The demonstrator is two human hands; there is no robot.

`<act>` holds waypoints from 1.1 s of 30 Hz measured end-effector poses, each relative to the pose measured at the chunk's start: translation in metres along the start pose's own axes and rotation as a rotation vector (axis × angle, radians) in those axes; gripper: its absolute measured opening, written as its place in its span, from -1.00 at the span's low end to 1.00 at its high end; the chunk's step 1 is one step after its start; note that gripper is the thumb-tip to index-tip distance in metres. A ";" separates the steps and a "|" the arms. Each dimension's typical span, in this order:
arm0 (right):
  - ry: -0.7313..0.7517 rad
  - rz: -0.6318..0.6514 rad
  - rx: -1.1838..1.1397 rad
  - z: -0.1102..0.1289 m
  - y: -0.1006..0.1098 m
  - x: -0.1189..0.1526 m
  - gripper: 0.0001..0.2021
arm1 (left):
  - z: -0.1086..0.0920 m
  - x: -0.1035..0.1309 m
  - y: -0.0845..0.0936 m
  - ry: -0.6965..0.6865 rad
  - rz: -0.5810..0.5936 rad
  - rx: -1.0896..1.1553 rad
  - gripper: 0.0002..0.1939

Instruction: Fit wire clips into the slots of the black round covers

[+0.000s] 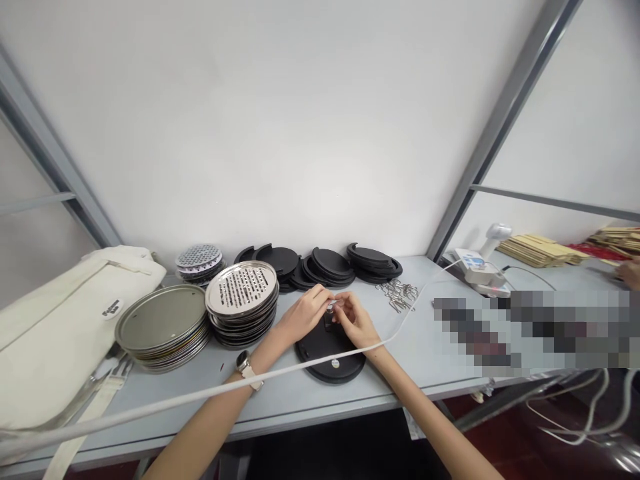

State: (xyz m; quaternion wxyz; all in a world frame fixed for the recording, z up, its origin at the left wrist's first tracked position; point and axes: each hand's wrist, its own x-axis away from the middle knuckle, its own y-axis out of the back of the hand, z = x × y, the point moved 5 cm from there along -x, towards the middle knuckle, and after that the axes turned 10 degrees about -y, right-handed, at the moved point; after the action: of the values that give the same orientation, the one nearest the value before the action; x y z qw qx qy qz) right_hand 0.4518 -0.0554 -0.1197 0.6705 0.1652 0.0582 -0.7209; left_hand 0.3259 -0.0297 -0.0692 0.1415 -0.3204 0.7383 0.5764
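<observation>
A round black disc (330, 357) with a small pale sticker lies on the grey table, near its front edge. Over the disc's far part, my left hand (311, 310) and my right hand (354, 319) meet, fingertips pinched together. Between them is a small shiny metal piece (330, 308), mostly hidden by the fingers; which hand grips it is hard to tell. My left wrist wears a watch. Right of my hands lies a loose pile of metal hooks (399, 295).
Stacked metal plates (163, 319), perforated discs (241, 289) and a white bag (70, 333) stand left. Black discs (327, 263) line the wall. A white cable (200, 400) crosses in front. Right are a scanner (499, 232), wooden pieces (540, 250) and another person's hand (631, 272).
</observation>
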 end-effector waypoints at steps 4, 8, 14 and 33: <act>0.003 0.047 -0.009 -0.001 -0.002 0.001 -0.79 | 0.001 0.000 -0.002 0.008 -0.009 0.066 -0.82; 0.002 0.056 -0.003 -0.001 -0.002 0.001 -0.77 | -0.002 -0.002 -0.002 0.010 -0.016 0.104 -0.83; -0.001 0.007 0.033 -0.002 0.000 -0.001 -0.78 | 0.000 -0.002 0.001 0.023 -0.049 0.145 -0.81; -0.154 -0.118 -0.091 -0.005 0.016 -0.005 -0.82 | 0.009 -0.001 0.001 0.003 0.034 -0.051 -0.88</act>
State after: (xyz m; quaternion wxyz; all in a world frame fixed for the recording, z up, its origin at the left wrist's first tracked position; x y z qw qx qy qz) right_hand 0.4687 -0.0506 -0.1204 0.6362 0.0748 0.0487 -0.7664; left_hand 0.3242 -0.0208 -0.0705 0.1223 -0.3121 0.7289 0.5969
